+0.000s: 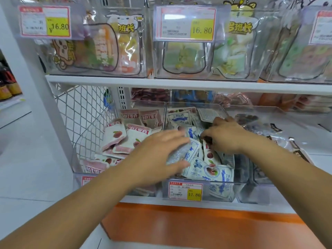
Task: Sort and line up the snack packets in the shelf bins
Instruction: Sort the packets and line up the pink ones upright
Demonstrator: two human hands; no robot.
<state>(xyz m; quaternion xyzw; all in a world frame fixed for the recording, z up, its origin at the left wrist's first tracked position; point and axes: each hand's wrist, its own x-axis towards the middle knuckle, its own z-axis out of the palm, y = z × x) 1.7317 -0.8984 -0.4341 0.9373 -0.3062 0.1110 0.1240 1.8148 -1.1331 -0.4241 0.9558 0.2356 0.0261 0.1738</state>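
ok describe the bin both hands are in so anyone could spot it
Look below the white shelf board. Of the clear bins there it is the middle bin, fronted by a 17.80 price tag and full of blue-and-white packets; the left neighbour holds pink packets, the right dark packets.

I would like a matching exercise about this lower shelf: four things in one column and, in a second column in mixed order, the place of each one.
Things
1. pink packets
2. blue packets
3. 17.80 tag
4. dark packets

Places
a. in the right bin
b. on the front of the middle bin
c. in the left bin
d. in the middle bin, under the hands

Pairs: 1-c, 2-d, 3-b, 4-a
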